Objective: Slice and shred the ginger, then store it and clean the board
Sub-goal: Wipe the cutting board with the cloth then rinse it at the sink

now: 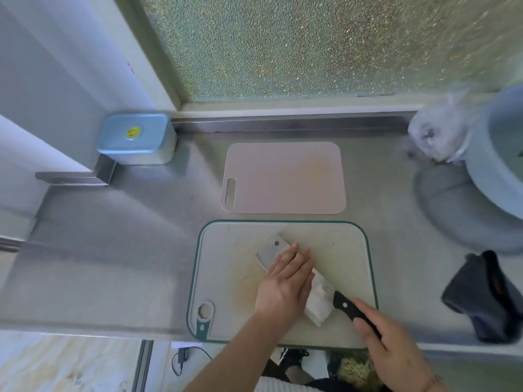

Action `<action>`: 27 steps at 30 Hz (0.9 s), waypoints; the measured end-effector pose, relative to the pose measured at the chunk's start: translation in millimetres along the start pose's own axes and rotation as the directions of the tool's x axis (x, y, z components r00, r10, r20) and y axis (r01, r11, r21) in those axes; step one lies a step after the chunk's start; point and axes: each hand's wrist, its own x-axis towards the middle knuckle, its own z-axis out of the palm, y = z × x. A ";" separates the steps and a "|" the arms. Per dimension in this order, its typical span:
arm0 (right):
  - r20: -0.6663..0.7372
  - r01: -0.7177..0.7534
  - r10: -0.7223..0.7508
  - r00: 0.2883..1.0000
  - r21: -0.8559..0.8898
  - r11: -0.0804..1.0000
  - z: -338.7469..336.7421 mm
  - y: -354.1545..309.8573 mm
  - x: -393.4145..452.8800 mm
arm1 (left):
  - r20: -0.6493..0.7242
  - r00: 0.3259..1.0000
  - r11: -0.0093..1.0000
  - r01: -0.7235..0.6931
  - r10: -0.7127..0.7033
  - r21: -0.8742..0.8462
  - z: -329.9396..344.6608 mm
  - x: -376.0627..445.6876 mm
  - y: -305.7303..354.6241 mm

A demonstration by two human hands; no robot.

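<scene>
Two hands work on the green-rimmed cutting board (pixel 226 278): the left hand (pixel 285 284), fingers straight and together, presses flat on the cleaver (pixel 271 251) blade, with a white paper towel (pixel 318 305) under it. The right hand (pixel 393 346) curls its fingers round the black handle at 5 o'clock. I cannot tell where the ginger is. A pink board (pixel 285 178) lies at 12 o'clock, and a blue-lidded container (pixel 137 138) at 10 o'clock.

home kitchen | steel counter (pixel 119 250) w/ backsplash | 2 cutting boards (pixel 285 176) | cleaver (pixel 271 251) | frosted window (pixel 311 43)
</scene>
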 end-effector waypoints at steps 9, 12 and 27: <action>-0.134 -0.047 0.039 0.990 -0.058 0.997 -28.8 5.1 -15.2 | -0.043 0.993 0.992 -0.115 0.113 -0.049 -15.6 -13.7 -25.8; -0.180 -0.089 0.082 0.980 -0.028 0.996 -38.9 12.0 -18.5 | -0.028 0.994 0.994 -0.104 0.103 -0.015 -20.4 -18.6 -30.4; -0.318 -0.058 0.013 0.948 -0.130 0.990 -54.7 -29.0 112.7 | -0.114 0.903 0.908 0.401 -0.415 -0.125 -66.9 19.7 -55.2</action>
